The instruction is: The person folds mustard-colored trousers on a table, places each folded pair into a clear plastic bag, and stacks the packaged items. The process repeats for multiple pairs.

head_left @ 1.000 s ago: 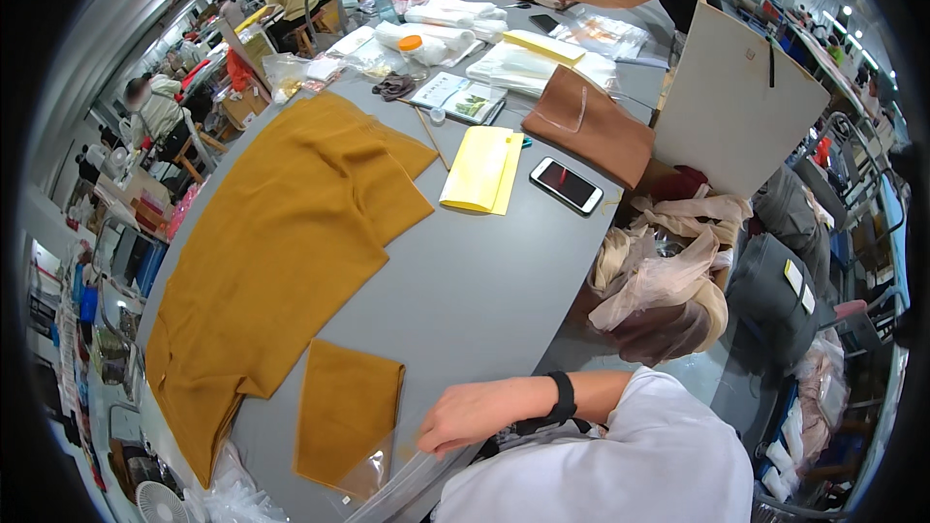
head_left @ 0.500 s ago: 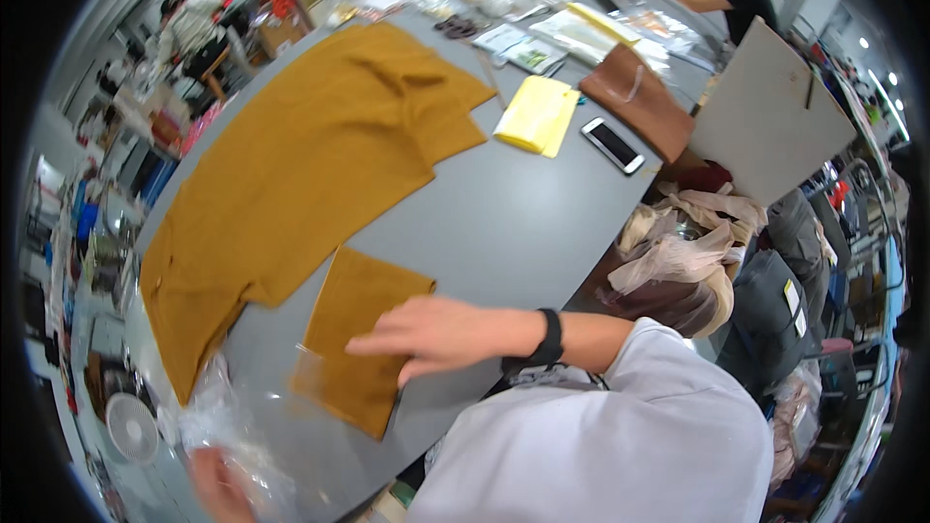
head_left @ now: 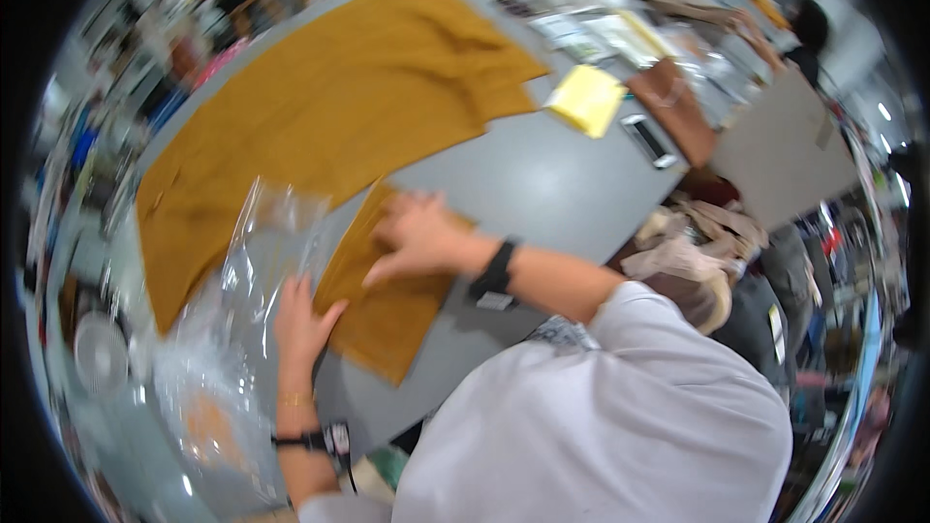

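Observation:
A folded mustard-brown cloth piece (head_left: 387,339) lies on the grey table in front of me. My right hand (head_left: 421,237) is over its upper part, fingers spread, slightly smeared by motion. My left hand (head_left: 305,324) is at the folded piece's left edge, its fingers stretched upward and its thumb apart, over the cloth's edge. Just beyond the left fingers lies a flat clear plastic bag (head_left: 257,252); whether they touch it I cannot tell. A large mustard-brown garment (head_left: 320,116) is spread across the table behind.
More clear plastic bags (head_left: 208,378) heap at the table's left edge. A yellow packet (head_left: 587,100), a phone (head_left: 649,141) and a brown pouch (head_left: 678,111) lie at far right. A box of pale cloth (head_left: 678,252) stands beside the table. Another person (head_left: 809,34) works at the far end.
My left hand has come up from the lower left to the folded piece. A clear bag now lies flat beside it. My right hand has shifted up, and the view has moved.

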{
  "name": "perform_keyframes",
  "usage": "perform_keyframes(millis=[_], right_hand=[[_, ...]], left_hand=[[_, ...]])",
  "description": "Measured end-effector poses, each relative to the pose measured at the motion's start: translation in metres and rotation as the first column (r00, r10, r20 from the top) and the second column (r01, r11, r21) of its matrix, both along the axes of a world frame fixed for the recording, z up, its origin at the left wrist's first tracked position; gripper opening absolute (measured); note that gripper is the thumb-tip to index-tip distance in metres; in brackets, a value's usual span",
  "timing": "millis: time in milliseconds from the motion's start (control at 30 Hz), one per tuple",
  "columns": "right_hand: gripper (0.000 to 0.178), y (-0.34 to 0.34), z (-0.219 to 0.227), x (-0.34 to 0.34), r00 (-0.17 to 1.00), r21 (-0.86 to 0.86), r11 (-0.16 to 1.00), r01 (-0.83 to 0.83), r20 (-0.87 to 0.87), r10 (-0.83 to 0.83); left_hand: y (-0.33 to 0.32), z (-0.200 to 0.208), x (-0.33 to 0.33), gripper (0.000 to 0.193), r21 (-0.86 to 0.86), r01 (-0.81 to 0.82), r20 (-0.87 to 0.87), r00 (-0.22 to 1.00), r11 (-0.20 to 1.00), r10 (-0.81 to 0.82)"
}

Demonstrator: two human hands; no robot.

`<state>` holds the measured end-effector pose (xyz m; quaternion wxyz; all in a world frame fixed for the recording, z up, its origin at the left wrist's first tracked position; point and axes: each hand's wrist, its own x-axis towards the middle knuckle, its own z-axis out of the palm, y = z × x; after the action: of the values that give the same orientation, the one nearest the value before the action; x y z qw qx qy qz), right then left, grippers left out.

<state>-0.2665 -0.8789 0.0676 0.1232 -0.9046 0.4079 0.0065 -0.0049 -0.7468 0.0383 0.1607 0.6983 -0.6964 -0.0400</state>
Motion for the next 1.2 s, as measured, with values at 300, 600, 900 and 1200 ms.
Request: perform_keyframes(millis=[300, 600, 900, 1200], right_hand=[[0.052, 0.075, -0.072, 0.023, 0.807, -0.269, 0.936, -0.228, 0.485, 0.336], [0.040, 0.027, -0.024, -0.089, 0.610, -0.293, 0.956, -0.024, 0.753, 0.246], [0.031, 0.070, -0.073, -0.016, 0.898, -0.331, 0.921, -0.205, 0.310, 0.311], [0.081, 0.032, -0.036, -0.026, 0.761, -0.257, 0.881, -0.397, 0.445, 0.472]], left_hand=[[0.038, -0.008, -0.026, 0.067, 0.060, -0.140, -0.201, 0.968, 0.988, 0.149], [0.042, -0.029, -0.113, 0.037, 0.113, 0.079, -0.344, 0.938, 0.990, -0.035], [0.023, 0.056, -0.109, 0.047, 0.032, -0.008, -0.343, 0.939, 0.999, 0.018], [0.049, 0.100, -0.127, 0.044, -0.158, 0.106, 0.111, 0.990, 0.982, -0.089]])
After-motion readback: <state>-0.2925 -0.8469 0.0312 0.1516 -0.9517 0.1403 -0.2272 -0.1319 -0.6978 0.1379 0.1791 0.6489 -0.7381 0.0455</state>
